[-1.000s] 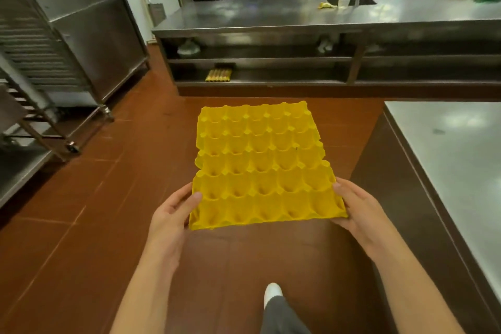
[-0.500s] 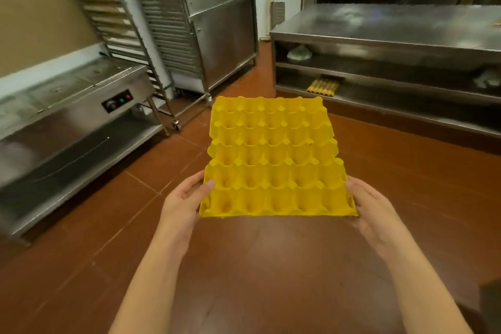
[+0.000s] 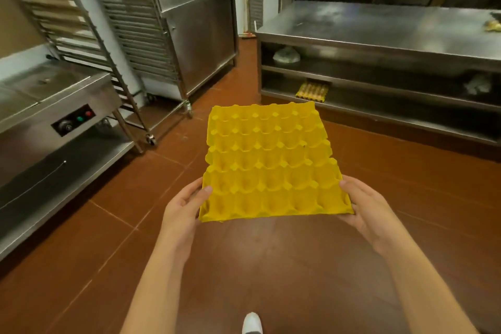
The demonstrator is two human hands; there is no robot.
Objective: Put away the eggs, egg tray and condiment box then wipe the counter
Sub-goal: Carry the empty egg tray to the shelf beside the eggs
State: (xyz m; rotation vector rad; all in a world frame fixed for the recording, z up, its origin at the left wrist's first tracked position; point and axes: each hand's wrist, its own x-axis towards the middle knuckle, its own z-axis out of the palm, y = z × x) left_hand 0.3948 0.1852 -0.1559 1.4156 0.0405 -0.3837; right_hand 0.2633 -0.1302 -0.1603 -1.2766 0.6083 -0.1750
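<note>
As both hands grip its near corners, a yellow egg tray (image 3: 268, 163) is held out flat above the red-brown tiled floor (image 3: 108, 238) of a commercial kitchen, its moulded cups facing up and holding no eggs. The left hand (image 3: 184, 209) holds the near left corner with the thumb laid over the top edge and the fingers curled beneath; the right hand (image 3: 366, 209) holds the near right corner in the same way, thumb on top, fingers under the tray. Both bare forearms reach in from the bottom of the picture, and the toe of a white shoe (image 3: 252, 323) shows between them on the tiles.

Beyond the tray's far edge stands a stainless-steel counter (image 3: 379, 24) with two open shelves below. On the lower shelf sits a stack of yellow trays (image 3: 311, 91), seemingly loaded with eggs, well apart from the one in hand. A covered bowl-shaped item (image 3: 286, 55), too blurred to identify, rests on the upper shelf. To the left are a steel unit with a control panel (image 3: 74, 120) bearing a dial and green and red buttons, two wheeled tray racks (image 3: 130, 35), and a tall steel cabinet (image 3: 200, 22).
</note>
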